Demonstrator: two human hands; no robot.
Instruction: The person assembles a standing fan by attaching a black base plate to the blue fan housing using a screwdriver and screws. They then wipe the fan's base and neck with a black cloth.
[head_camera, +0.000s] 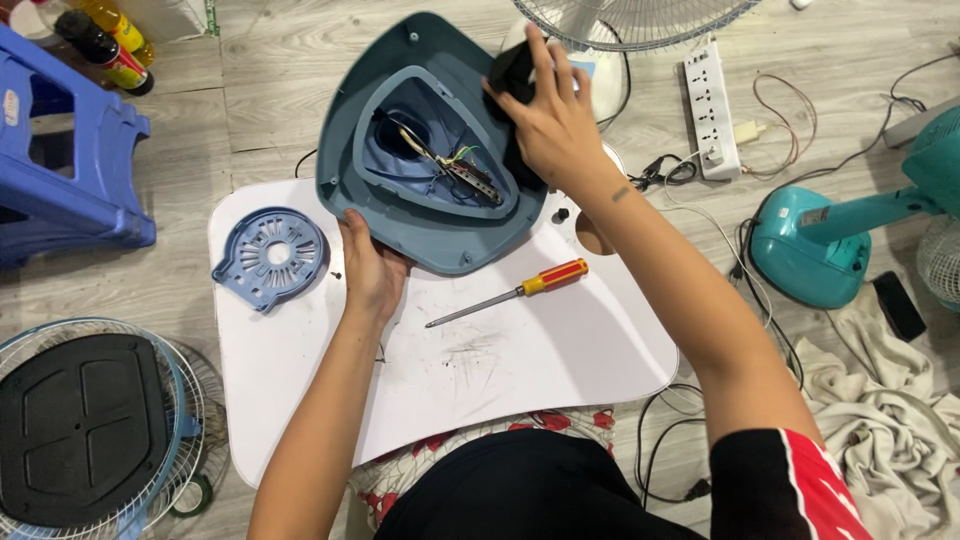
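Your left hand (372, 268) grips the upturned fan base (432, 150) at its near rim. Your right hand (552, 112) clamps a black part (511, 72) at the far edge (base's long axis runs away from you). The screwdriver (510, 292) lies just beside the base, nearer your left hand.

A blue-grey fan base (440, 235) is tilted up on a white board (520, 350), its open underside and wires shown. Its lower edge is gripped by the left hand (372, 268); a black part (510, 72) at its top is grasped by the right hand (555, 125). A screwdriver (510, 292) is laid just below it.

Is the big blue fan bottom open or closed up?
Open. The fan base is tilted up, showing wires inside its hollow.
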